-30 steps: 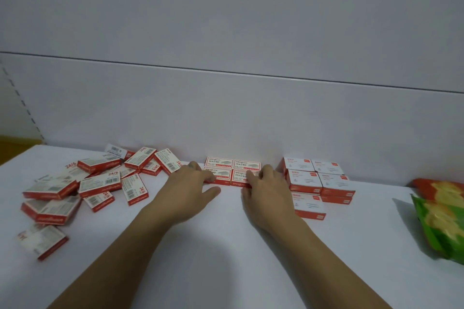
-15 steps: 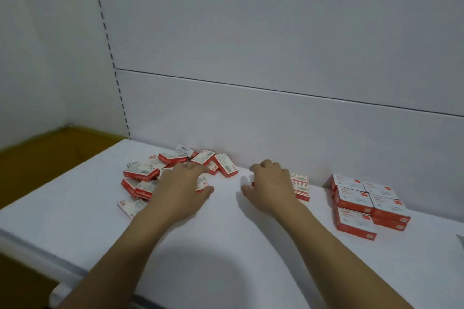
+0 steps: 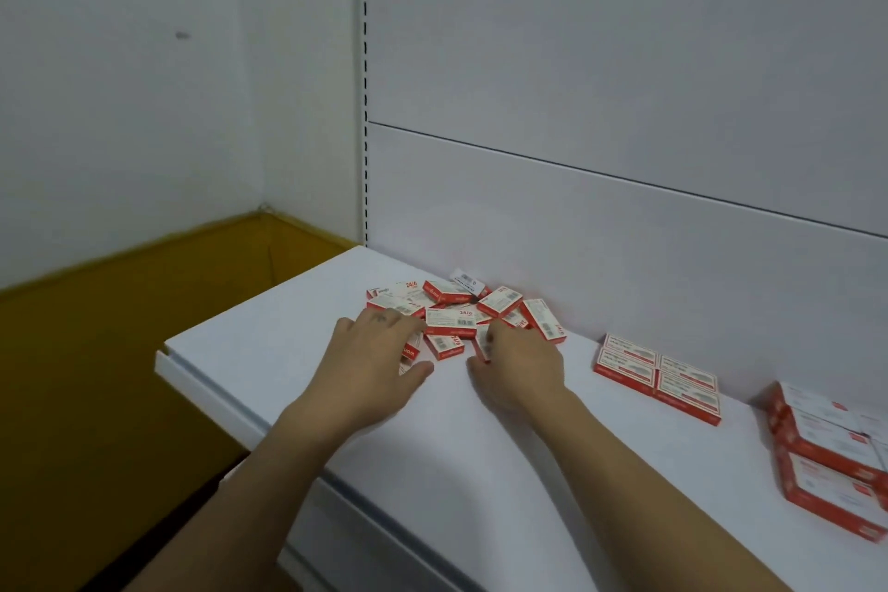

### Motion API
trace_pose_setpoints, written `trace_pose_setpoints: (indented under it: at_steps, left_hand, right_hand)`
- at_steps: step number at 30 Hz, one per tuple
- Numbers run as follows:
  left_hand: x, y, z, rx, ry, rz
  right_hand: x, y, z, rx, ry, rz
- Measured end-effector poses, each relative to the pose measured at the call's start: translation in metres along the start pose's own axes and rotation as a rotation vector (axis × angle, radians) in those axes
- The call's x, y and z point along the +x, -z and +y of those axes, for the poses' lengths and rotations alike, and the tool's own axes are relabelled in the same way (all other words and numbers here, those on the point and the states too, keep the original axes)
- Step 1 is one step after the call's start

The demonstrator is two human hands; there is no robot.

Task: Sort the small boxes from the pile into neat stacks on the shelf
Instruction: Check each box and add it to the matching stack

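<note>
A loose pile of small red-and-white boxes lies against the back wall of the white shelf. My left hand rests on the pile's left side, fingers spread flat over a few boxes and thumb out. My right hand is at the pile's near right edge, its fingers curled onto one small box that stands on its side. To the right, a flat block of boxes lies in two neat rows. A taller neat stack stands at the far right edge.
The shelf's front lip and left corner are close to the pile, with a yellow-brown floor below. A slotted upright runs up the back wall. Bare shelf surface lies between my forearms and in front of the neat stacks.
My view has swung left. Both hands moved left from the flat block of boxes to the loose pile, the right hand now closing on a box there.
</note>
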State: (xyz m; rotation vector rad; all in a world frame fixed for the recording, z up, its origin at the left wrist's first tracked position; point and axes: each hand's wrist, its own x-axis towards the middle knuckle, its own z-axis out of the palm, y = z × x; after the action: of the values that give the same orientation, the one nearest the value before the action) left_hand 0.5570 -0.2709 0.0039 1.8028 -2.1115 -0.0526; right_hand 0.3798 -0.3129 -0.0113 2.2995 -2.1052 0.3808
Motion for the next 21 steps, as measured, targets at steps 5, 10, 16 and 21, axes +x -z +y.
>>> trace_pose_setpoints:
  at_steps: [5,10,16,21]
  left_hand:
    - [0.006,-0.001,0.006,0.000,-0.056,-0.002]
    - [0.016,-0.002,0.015,-0.023,-0.124,0.001]
    - [0.031,-0.003,0.032,-0.036,-0.231,-0.028]
    - [0.047,-0.012,0.058,-0.069,-0.384,0.000]
  right_hand:
    - [0.003,-0.005,-0.004,0.034,-0.044,0.057]
    - [0.001,-0.002,0.004,0.119,-0.077,0.059]
    - [-0.012,0.021,0.035,0.232,-0.120,0.069]
    - [-0.036,0.052,0.070,0.213,-0.105,0.148]
